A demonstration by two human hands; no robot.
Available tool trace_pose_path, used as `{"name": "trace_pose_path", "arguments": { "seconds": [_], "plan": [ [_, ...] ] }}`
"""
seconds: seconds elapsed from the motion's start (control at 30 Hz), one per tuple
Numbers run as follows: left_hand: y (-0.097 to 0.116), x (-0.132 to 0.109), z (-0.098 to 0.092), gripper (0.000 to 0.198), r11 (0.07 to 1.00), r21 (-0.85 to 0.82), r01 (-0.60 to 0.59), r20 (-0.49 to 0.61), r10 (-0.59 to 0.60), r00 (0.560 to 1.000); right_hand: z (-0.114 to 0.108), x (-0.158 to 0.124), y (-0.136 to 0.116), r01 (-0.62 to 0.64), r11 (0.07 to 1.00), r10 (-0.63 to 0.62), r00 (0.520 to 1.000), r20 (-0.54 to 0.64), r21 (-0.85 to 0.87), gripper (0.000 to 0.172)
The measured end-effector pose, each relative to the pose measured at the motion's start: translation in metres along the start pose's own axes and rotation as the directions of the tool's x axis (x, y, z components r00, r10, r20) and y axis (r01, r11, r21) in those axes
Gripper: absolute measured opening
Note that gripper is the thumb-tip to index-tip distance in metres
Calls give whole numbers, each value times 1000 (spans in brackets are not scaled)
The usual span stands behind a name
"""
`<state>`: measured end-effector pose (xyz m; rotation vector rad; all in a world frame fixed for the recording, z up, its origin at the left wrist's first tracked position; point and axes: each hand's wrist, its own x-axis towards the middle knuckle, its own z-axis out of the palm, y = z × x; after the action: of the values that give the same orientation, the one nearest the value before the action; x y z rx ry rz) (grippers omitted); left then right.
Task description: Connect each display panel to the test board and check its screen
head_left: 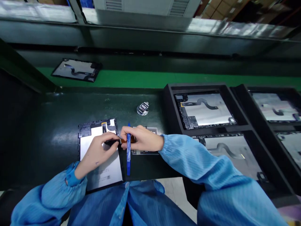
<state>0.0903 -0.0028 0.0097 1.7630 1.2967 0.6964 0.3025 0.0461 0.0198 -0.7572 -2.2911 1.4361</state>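
A tablet-sized display panel (105, 172), silver-backed with black edges, lies on the dark bench in front of me. Over its right side, my left hand (97, 155) pinches the end of a dark flex cable (110, 142). My right hand (145, 139) meets it there, thumb and finger closed on an orange flex strip (124, 140). The two ends touch or nearly touch; whether they are joined is hidden by the fingertips. A blue pen (128, 157) is also held in the right hand, upright across its fingers. Beneath that hand lies a flat board (154, 129), mostly covered.
A small round silver item (143, 108) sits beyond my hands. Another panel (77, 69) rests on the green strip at the back left. To the right, black compartment trays (169, 103) hold several similar panels (204, 108). A metal ledge (141, 34) runs along the back.
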Motion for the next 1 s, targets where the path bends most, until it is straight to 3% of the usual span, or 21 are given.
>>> {"name": "trace_pose_path", "arguments": {
  "seconds": [0.17, 0.4, 0.6, 0.83, 0.93, 1.0],
  "plan": [
    [-2, 0, 4, 8, 973, -184, 141, 5, -143, 990, 0, -2, -5, -43, 999, 42, 999, 20, 19, 15],
    [-5, 4, 10, 11, 976, -191, 106, -7, -109, 994, 2, -2, -1, -56, 995, 54, 998, 24, 83, 19],
    [-14, -2, 14, 16, 958, -247, 147, 24, -146, 989, 3, -4, -3, -79, 994, 77, 996, 37, 75, 21],
    [-31, -5, 24, 22, 948, -278, 154, -65, -179, 982, 4, -3, -2, -61, 997, 58, 997, 47, 52, 19],
    [-25, -1, 16, 24, 950, -287, 126, -90, -157, 984, 2, -3, -1, -55, 997, 54, 998, 28, 47, 17],
    [-24, -8, 1, 28, 942, -323, 87, -133, -137, 982, -5, -4, 1, -38, 999, 38, 997, -68, 8, 14]
  ]
}}
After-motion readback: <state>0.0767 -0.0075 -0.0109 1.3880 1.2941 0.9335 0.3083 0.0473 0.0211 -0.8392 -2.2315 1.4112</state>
